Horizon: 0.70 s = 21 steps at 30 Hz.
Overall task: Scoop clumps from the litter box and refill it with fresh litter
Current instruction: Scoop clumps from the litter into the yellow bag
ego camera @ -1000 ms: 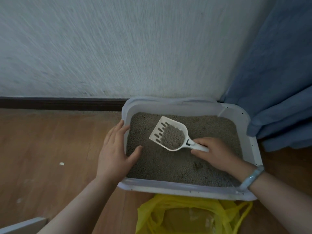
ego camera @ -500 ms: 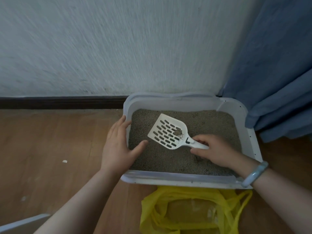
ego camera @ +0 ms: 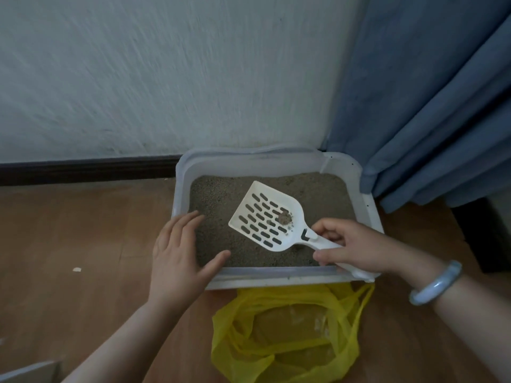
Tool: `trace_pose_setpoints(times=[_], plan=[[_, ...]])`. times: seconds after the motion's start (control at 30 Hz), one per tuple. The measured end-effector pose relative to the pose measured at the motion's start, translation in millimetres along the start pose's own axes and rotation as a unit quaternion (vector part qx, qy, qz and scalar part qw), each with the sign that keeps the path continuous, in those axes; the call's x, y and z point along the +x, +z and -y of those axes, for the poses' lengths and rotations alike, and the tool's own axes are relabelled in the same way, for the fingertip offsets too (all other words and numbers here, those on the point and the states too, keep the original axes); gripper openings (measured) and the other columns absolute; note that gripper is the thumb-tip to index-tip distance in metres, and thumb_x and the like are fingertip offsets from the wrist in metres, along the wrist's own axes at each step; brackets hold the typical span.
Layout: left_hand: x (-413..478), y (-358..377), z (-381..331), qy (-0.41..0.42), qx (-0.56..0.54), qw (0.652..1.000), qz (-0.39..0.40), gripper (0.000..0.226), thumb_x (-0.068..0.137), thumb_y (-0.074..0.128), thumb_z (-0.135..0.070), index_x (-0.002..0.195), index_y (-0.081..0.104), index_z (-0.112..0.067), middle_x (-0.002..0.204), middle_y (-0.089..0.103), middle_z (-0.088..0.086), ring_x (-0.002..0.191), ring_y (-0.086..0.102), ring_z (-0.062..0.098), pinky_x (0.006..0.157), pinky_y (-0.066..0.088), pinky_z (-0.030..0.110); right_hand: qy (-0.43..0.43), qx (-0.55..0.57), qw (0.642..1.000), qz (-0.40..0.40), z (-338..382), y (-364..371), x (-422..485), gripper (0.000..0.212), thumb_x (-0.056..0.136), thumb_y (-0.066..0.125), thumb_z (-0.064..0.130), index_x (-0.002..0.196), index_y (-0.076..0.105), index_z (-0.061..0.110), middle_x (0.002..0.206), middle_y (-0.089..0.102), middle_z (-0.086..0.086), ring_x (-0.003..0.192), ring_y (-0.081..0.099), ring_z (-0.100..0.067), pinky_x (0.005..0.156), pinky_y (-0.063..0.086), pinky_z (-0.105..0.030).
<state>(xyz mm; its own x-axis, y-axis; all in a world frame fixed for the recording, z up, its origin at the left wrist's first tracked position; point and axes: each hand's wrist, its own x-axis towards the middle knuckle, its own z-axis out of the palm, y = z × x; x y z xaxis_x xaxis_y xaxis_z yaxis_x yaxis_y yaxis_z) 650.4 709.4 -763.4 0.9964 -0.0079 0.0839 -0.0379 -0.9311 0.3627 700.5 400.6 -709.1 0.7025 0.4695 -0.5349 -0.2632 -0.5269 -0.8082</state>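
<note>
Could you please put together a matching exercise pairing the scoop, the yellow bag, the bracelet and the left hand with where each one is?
Things:
1. scoop
2. yellow bag
3. bracelet
4. left hand

Places:
A. on the floor in front of the litter box
B. round the wrist behind the right hand
C. resting on the litter box's near left corner
D. over the litter, held by the right hand

Pairs: 1-D, 2-A, 3-B, 4-C.
</note>
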Motion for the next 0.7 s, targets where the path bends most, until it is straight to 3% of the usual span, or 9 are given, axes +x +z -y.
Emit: trace_pose_setpoints(times=[0.17, 0.4, 0.57, 0.7], plan=[[0, -1, 0, -0.015, -0.001, 1.0, 0.002, 0.084, 0.073, 0.046, -0.071, 0.134, 0.046, -0.012, 0.137, 0.05, 0.004, 0.132, 0.035, 0.027, 0.108, 0.032, 0.046, -0.019, 0.048, 0.999, 0.017, -3, 2, -31, 0.024, 0.083, 0.067, 0.005, 0.104, 0.059, 0.012, 0.086, 0.068, 0.004, 0.074, 0.066, -0.016, 0.063, 0.053, -0.026], [0, 2, -1, -0.021, 0.001, 1.0, -0.014, 0.087, 0.071, 0.046, -0.071, 0.133, 0.047, -0.009, 0.136, 0.05, 0.009, 0.13, 0.035, 0.029, 0.107, 0.032, 0.046, 0.036, 0.019, 0.992, 0.12, -37, 18, -60, 0.027, 0.081, 0.071, 0.015, 0.104, 0.057, 0.019, 0.089, 0.067, -0.018, 0.077, 0.065, -0.028, 0.075, 0.053, -0.044], [0, 3, -2, -0.024, -0.001, 1.0, -0.019, 0.088, 0.071, 0.045, -0.071, 0.134, 0.046, -0.009, 0.134, 0.051, 0.01, 0.129, 0.034, 0.03, 0.107, 0.03, 0.045, 0.096, -0.044, 0.981, 0.161, -64, 39, -63, 0.028, 0.084, 0.068, 0.013, 0.104, 0.052, 0.02, 0.073, 0.063, -0.003, 0.069, 0.064, -0.018, 0.068, 0.053, -0.034], [0, 4, -1, -0.028, -0.003, 0.999, -0.023, 0.087, 0.071, 0.046, -0.07, 0.134, 0.047, -0.01, 0.134, 0.051, 0.01, 0.128, 0.034, 0.031, 0.107, 0.03, 0.045, 0.096, -0.105, 0.98, 0.141, -87, 52, -55, 0.028, 0.085, 0.066, 0.016, 0.107, 0.048, 0.018, 0.063, 0.061, 0.007, 0.058, 0.061, -0.01, 0.057, 0.051, -0.029]])
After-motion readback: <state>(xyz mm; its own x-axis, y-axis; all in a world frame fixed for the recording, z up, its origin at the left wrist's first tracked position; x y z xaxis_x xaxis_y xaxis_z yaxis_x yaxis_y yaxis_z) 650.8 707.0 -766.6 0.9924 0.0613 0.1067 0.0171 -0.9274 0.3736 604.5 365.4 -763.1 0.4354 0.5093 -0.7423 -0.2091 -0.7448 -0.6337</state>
